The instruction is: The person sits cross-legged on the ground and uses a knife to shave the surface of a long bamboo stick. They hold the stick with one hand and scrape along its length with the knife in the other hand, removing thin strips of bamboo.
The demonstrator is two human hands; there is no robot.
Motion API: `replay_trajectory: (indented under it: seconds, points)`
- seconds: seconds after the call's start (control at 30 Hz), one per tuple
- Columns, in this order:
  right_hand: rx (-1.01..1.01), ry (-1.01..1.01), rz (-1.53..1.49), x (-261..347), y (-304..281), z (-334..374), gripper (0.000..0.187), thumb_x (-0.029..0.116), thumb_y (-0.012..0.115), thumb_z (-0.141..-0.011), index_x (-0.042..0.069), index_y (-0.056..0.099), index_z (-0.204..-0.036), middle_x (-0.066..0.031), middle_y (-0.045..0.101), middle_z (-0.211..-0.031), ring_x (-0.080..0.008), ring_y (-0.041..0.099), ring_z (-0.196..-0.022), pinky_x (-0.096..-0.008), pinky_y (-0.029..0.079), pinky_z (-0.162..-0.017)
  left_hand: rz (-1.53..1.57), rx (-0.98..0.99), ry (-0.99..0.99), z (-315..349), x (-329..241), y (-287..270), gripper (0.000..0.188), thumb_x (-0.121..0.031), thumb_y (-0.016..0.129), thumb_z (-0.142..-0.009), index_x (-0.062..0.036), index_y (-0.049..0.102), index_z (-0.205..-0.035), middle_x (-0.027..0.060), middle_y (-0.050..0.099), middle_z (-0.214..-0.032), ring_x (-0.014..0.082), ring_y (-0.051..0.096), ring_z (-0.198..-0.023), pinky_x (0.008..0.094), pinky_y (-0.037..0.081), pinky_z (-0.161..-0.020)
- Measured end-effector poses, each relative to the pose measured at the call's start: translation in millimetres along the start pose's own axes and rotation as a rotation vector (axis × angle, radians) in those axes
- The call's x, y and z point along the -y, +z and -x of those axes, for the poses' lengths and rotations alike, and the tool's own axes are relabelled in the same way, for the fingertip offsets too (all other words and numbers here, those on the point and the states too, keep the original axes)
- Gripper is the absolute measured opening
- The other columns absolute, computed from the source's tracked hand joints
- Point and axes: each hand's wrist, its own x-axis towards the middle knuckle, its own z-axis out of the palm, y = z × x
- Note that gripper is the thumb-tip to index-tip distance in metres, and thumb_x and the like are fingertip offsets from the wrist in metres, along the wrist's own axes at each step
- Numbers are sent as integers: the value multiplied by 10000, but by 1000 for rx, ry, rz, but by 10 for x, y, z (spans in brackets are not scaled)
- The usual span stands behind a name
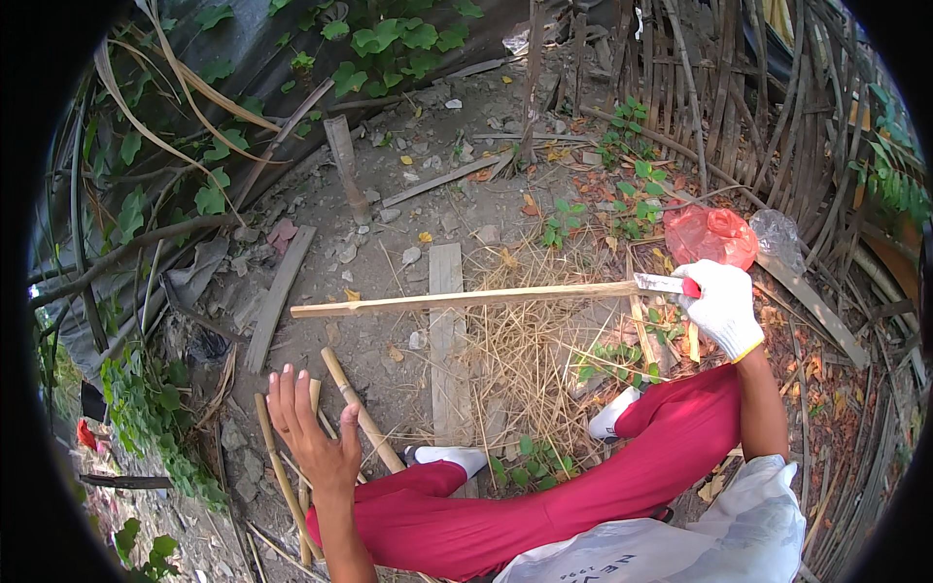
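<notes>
My right hand (724, 306), in a white knit glove, is closed round the red handle of a knife (659, 283). Its blade meets the right end of a long split bamboo strip (466, 299); I cannot tell how deep it sits in it. The strip stretches leftward, level, over a grey plank and straw. My bare left hand (316, 428) is raised with its fingers apart, holding nothing, below the strip's left end. Beside that hand are several bamboo poles (362, 410), leaning near my left leg.
A grey plank (449, 364) lies between my feet, beside loose straw (530, 355). Another board (282, 299) is at the left. A wooden stake (348, 170) stands farther off. Red plastic bag (709, 236) and clear plastic (776, 238) lie beyond my right hand. A slatted bamboo fence (724, 107) curves behind.
</notes>
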Motion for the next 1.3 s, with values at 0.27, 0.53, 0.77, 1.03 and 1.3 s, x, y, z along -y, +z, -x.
replay_trajectory:
  seconds: [0.27, 0.53, 0.77, 1.03, 1.3]
  points:
    - [37, -86, -185, 570, 347, -52, 158, 178, 715, -811, 169, 768, -960, -65, 692, -819, -287, 692, -747, -397, 535, -669, 93, 324, -21, 8, 268, 602, 448, -335, 690, -938, -67, 606, -1287, 137, 622, -1284, 320, 510, -1309, 566, 202, -1194]
    - [-7, -206, -305, 702, 718, -46, 285, 121, 757, -749, 149, 740, -1033, -49, 700, -923, -272, 699, -772, -366, 543, -666, 94, 10, -12, 258, 429, 749, 187, -68, 781, -753, -64, 710, -926, 75, 693, -837, 281, 640, -813, 416, 457, -839]
    - [-303, -273, -219, 705, 867, 37, 316, 167, 797, -739, 113, 721, -1041, -88, 728, -978, -275, 686, -733, -370, 533, -671, -61, -303, 90, 318, 264, 516, 304, 62, 719, -644, -16, 697, -937, 109, 701, -870, 315, 654, -810, 424, 505, -801]
    - [-237, -162, -270, 533, 771, 45, 430, 196, 837, -735, 75, 709, -1127, -112, 725, -1108, -310, 714, -877, -369, 562, -766, -55, -197, 96, 324, 159, 555, 203, -41, 736, -698, -33, 702, -899, 86, 686, -800, 276, 651, -715, 396, 497, -703]
    - [-304, 247, -644, 575, 635, -73, 600, 179, 828, -835, -18, 595, -1352, -185, 498, -1532, -286, 604, -1288, -382, 509, -1020, 543, 323, -420, 210, 6, 466, 388, -311, 789, -893, -7, 689, -674, 60, 587, -523, 191, 524, -428, 327, 350, -449]
